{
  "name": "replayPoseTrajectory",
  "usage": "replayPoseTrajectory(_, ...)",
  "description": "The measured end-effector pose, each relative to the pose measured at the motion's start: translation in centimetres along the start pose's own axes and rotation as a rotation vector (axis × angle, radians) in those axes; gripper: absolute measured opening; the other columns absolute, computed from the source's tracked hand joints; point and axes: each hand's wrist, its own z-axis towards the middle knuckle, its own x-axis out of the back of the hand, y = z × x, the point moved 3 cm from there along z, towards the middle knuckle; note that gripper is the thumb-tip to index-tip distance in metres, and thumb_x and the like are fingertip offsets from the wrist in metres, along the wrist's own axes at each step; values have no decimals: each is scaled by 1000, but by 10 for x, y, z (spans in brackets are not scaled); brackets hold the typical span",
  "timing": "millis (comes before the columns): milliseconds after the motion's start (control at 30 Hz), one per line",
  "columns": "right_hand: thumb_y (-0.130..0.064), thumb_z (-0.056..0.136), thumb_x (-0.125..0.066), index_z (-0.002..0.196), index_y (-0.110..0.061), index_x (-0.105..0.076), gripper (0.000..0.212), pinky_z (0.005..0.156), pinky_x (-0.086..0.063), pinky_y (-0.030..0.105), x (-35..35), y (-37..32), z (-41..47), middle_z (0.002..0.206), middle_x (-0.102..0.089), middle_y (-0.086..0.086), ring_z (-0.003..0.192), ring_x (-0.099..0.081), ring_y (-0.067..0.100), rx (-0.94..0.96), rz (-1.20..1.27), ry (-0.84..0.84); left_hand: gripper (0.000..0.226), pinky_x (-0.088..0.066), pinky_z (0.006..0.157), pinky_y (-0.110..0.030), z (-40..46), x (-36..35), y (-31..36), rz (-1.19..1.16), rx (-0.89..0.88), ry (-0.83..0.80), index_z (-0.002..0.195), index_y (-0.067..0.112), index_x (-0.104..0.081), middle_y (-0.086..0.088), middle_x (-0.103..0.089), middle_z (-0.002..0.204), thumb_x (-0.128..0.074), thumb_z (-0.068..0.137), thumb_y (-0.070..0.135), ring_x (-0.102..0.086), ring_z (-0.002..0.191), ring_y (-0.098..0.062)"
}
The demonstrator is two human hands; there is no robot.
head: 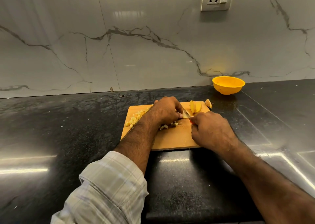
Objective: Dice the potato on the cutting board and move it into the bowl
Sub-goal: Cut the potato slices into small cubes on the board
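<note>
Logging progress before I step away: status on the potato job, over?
Left hand pins a potato piece; right hand grips the knife, cutting. Diced pile on cutting board. Bowl beyond the board, nothing blocking.

potato slices (195, 106): board's far right | diced potato (134, 118): left on wooden cutting board (172, 138) | yellow bowl (228, 84): upright, far right

A pale, faintly checked cotton shirt sleeve (109, 186) is rolled up the left forearm; the right forearm (265, 177) is bare.
</note>
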Motion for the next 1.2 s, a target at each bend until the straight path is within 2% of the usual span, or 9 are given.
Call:
replayPoseTrajectory(100,-36,101,-57,130,-26,-66,31,91,-57,40,-2,-1,4,119,-66,0,102,-58,19,16,-17,-37,18,-42,114,-55,1,-1,1,-9,9,-10,111,29,-79,9,-70,121,-78,94,35,-59,117,-14)
replayPoseTrajectory(200,-34,100,-61,128,-22,-65,31,86,-56,36,-2,-1,13,117,-65,2,95,-52,18,27,0,-38,16,-45,111,-55,1,-1,-1,-50,19,-16,109,27,-81,11,-71,117,-79,93,32,-61,116,-14)
replayPoseTrajectory(367,-38,102,-53,132,-27,-68,36,87,-59,39,-6,0,15,119,-69,1,100,-62,20,7,40,35,15,-28,118,-58,-3,3,5,18,38,14,107,29,-80,11,-71,123,-79,93,35,-57,123,-15)
replayPoseTrajectory(567,-41,103,-50,132,-29,-68,36,90,-59,43,-3,-3,2,122,-70,-2,105,-63,20,28,16,57,13,-28,117,-59,-1,4,3,19,49,10,103,30,-81,11,-74,118,-80,91,35,-57,123,-14)
replayPoseTrajectory(800,-35,99,-60,131,-25,-66,34,89,-58,38,-6,-8,15,117,-66,0,105,-59,19,65,-17,-45,5,-49,108,-54,1,0,-3,-146,62,-12,91,25,-82,11,-77,95,-86,86,26,-67,104,-11)
replayPoseTrajectory(867,-36,100,-59,132,-26,-66,35,88,-59,38,-7,-5,17,116,-66,1,102,-60,18,54,30,-33,4,-46,110,-55,0,0,-4,-139,52,4,87,27,-82,13,-77,94,-86,86,27,-66,104,-10)
replayPoseTrajectory(1000,-40,102,-50,131,-31,-69,36,87,-60,42,-8,4,9,118,-72,-2,103,-64,20,26,79,78,7,-27,116,-59,-5,6,-5,-38,36,42,91,29,-82,15,-75,104,-83,88,35,-60,113,-9)
replayPoseTrajectory(1067,-41,104,-49,134,-32,-67,36,89,-59,41,-5,3,2,120,-72,-4,106,-63,19,35,80,117,8,-25,116,-59,-8,10,-5,-17,35,39,93,29,-82,15,-73,106,-82,89,36,-58,114,-9)
replayPoseTrajectory(1200,-42,103,-51,127,-32,-71,33,82,-60,37,-3,-1,-1,109,-72,-7,95,-62,13,64,80,96,6,-24,118,-59,-11,14,-5,19,38,29,95,32,-79,15,-66,115,-77,92,36,-53,121,-12)
